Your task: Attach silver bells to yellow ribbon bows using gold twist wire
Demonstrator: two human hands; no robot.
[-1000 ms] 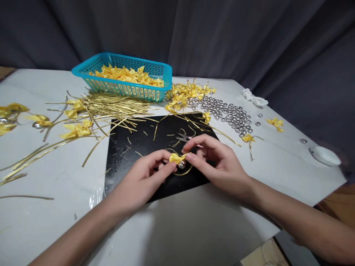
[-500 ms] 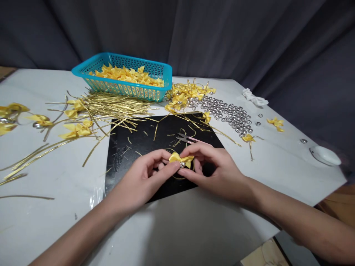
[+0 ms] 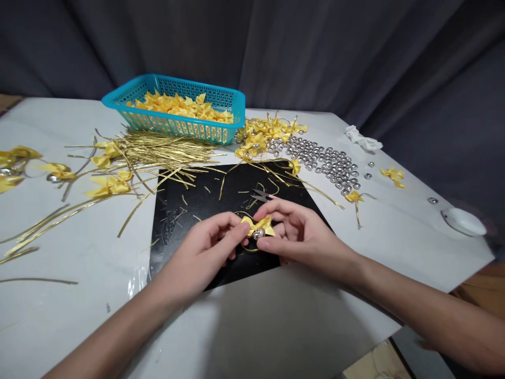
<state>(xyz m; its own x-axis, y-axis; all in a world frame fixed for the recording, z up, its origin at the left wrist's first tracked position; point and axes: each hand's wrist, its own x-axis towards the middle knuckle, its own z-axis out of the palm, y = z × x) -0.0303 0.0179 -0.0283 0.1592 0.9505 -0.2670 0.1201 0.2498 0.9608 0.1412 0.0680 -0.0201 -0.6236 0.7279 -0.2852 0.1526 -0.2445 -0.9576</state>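
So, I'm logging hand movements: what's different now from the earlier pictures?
The right hand shifted left, its thumb now lower, by the silver bead. On the left hand, the thumb moved up the yellow satin bow, whose right side spread open. That hand kept its hold; the blue basket and snips stayed put.

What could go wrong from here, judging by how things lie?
The silver bead at the yellow bow sits between the left hand and the right hand, so it might get knocked askew.
The scissors lie with blades apart close to the right hand, which might brush them.
Loose cord scraps on the black mat could cling to the bow.
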